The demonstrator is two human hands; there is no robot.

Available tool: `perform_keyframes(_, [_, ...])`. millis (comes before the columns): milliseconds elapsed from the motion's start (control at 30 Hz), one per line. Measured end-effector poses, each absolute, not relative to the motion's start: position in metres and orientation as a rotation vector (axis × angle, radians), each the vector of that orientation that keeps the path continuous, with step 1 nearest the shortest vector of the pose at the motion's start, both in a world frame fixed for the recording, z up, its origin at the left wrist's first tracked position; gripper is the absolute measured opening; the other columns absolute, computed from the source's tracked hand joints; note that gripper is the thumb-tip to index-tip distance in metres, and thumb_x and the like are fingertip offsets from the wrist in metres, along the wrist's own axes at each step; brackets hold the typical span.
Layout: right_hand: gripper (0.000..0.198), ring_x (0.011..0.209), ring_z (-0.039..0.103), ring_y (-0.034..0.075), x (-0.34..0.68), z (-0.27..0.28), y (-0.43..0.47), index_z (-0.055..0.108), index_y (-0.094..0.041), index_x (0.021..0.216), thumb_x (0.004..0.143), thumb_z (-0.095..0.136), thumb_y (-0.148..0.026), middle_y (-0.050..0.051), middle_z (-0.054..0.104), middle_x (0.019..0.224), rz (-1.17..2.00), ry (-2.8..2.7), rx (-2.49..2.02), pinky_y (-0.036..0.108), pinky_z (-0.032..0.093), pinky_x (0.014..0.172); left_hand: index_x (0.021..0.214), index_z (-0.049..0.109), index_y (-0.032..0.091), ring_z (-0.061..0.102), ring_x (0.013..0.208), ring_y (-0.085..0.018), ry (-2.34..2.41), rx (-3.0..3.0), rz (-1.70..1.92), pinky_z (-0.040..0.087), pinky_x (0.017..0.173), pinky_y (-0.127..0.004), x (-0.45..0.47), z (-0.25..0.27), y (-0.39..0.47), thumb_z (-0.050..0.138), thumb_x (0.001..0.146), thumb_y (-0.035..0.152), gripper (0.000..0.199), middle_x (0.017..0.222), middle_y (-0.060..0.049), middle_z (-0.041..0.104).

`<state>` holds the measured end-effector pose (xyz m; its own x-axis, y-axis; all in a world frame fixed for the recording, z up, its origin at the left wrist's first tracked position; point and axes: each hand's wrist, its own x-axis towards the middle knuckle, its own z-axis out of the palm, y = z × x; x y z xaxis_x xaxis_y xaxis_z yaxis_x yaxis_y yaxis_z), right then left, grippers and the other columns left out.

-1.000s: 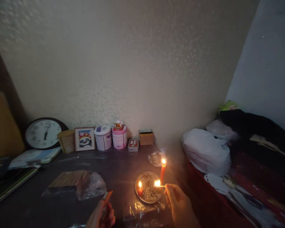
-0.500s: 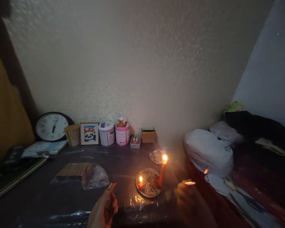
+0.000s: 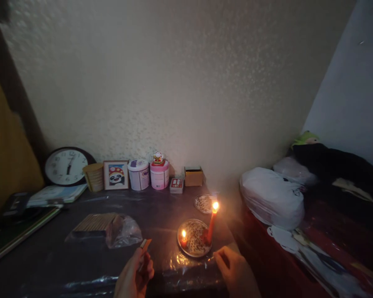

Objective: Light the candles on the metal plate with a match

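The left hand [image 3: 133, 271] has its fingers curled around a small box [image 3: 145, 245], whose orange end sticks up past the thumb. The right hand [image 3: 238, 269] has thumb and forefinger pinched narrow on a thin stick [image 3: 210, 259] that points left from the fingertips, close by the near right edge of a round plate [image 3: 189, 255]; whether its tip is burning is too small to tell. The plate lies on the bench [image 3: 161, 211], ahead of the right fingers and a little to their left, strewn with dark and pale bits. Just ahead of those fingers, at the plate's right side, a tall red candle [image 3: 211, 227] stands lit, its top tilted slightly right; farther to their left a short red candle [image 3: 183, 242] burns on the same plate. Beyond the tall candle, farther from the right fingers, lies a second plate [image 3: 195, 203] with pale sticks in it. Left of the left fingers, well apart from the candles, a tan ribbed block [image 3: 95, 222] rests beside crumpled clear plastic [image 3: 127, 232]. Far ahead of both hands, along the wall, stand a clock [image 3: 65, 167], a framed panda picture [image 3: 116, 175], two tins [image 3: 139, 176] and an open cardboard box [image 3: 193, 177]. Right of the right fingers and farther off sits a white bag [image 3: 272, 198].
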<state>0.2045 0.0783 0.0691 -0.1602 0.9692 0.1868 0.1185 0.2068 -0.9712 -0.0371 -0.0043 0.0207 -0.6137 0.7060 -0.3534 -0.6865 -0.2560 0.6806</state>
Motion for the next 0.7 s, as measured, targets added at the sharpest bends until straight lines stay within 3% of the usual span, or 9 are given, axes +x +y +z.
perform_keyframes(267, [0.034, 0.049, 0.053, 0.014, 0.196, 0.064, 0.077, 0.062, -0.02, 0.056, 0.074, 0.06, -0.048, -0.003, 0.058, 0.049, 0.913, -1.684, -1.313, 0.022, 0.038, 0.047, 0.097, 0.072, 0.016, 0.055, 0.052, -0.012, 1.073, 0.012, 1.955, 0.044, 0.046, -0.024, -0.04, 0.015, -0.003, 0.085, 0.05, 0.047, 0.058, 0.063, -0.001, 0.066])
perform_keyframes(567, [0.034, 0.047, 0.05, 0.013, 0.196, 0.06, 0.079, 0.059, -0.018, 0.057, 0.078, 0.056, -0.044, -0.003, 0.055, 0.049, 0.959, -1.726, -1.274, 0.023, 0.037, 0.048, 0.074, 0.07, 0.016, 0.054, 0.049, -0.012, 1.055, 0.015, 1.956, 0.044, 0.045, -0.024, -0.041, 0.011, -0.002, 0.086, 0.048, 0.047, 0.044, 0.061, -0.001, 0.067])
perform_keyframes(700, [0.035, 0.045, 0.052, 0.013, 0.195, 0.062, 0.077, 0.061, -0.019, 0.058, 0.076, 0.057, -0.049, -0.002, 0.059, 0.05, 1.026, -1.669, -1.285, 0.022, 0.037, 0.044, 0.073, 0.069, 0.018, 0.055, 0.05, -0.012, 1.051, 0.037, 1.972, 0.044, 0.046, -0.025, -0.041, 0.011, -0.002, 0.086, 0.05, 0.046, 0.04, 0.062, 0.0, 0.067])
